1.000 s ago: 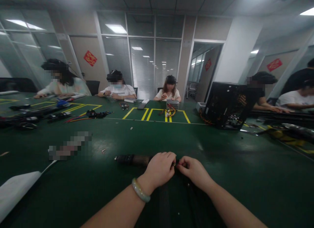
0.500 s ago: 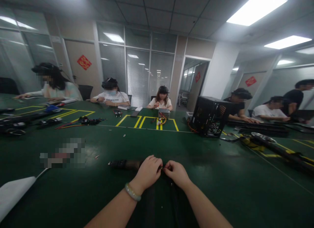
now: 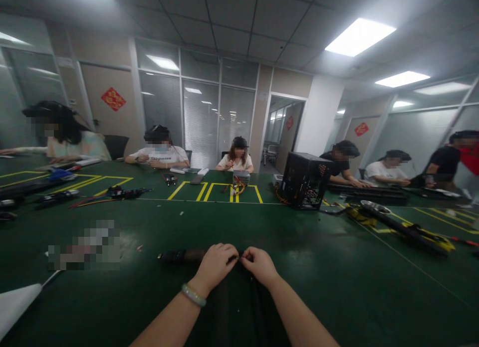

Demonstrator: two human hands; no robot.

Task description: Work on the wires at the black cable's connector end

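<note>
My left hand (image 3: 217,263), with a pale green bangle on its wrist, is curled into a fist on a dark rod-shaped part (image 3: 178,257) that lies on the green table (image 3: 337,282) and sticks out to the left. My right hand (image 3: 259,263) meets it fingertip to fingertip, pinching something tiny that I cannot make out where the hands touch. Below both hands a black flat object (image 3: 239,312) runs toward me between my forearms.
A white sheet (image 3: 17,307) lies at the left edge. A black computer case (image 3: 305,180) stands across the table, with cables and long dark parts (image 3: 404,227) to its right. Several people sit along the far and side edges. Yellow tape lines (image 3: 209,190) mark the table.
The view has tilted up and swung right, so more ceiling and right-side people show. My hands stay together at the same spot on the rod.
</note>
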